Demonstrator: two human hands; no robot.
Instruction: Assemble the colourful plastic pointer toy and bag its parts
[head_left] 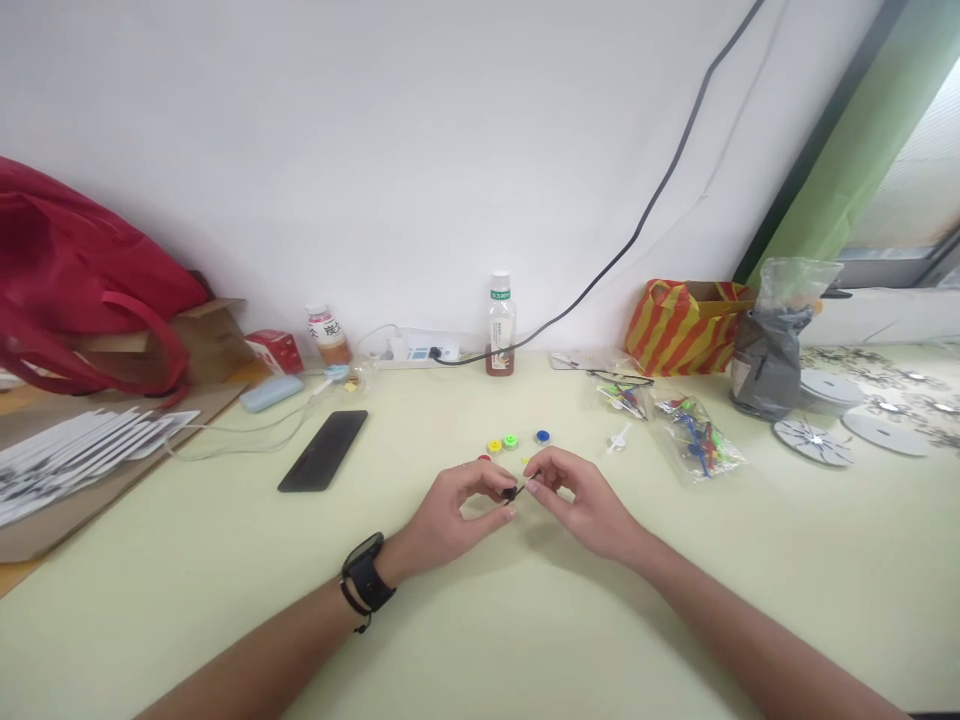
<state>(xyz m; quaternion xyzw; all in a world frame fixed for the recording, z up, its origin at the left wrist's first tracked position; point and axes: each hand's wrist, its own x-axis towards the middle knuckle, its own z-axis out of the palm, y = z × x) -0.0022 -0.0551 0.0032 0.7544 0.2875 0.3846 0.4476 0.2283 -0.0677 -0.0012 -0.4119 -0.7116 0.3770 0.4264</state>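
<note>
At the middle of the table my left hand pinches a small black part between thumb and fingertips. My right hand meets it from the other side, its thumb and forefinger closed on the thin end of that black part. Its exact kind is too small to make out. Just beyond the fingers lie small round pieces: a yellow one, a green one and a blue one. A red piece is partly hidden behind my left hand.
A black phone lies to the left, near white cables. Against the wall stand a drink bottle and a power strip. Bags of colourful parts, a striped bag and white discs are at right.
</note>
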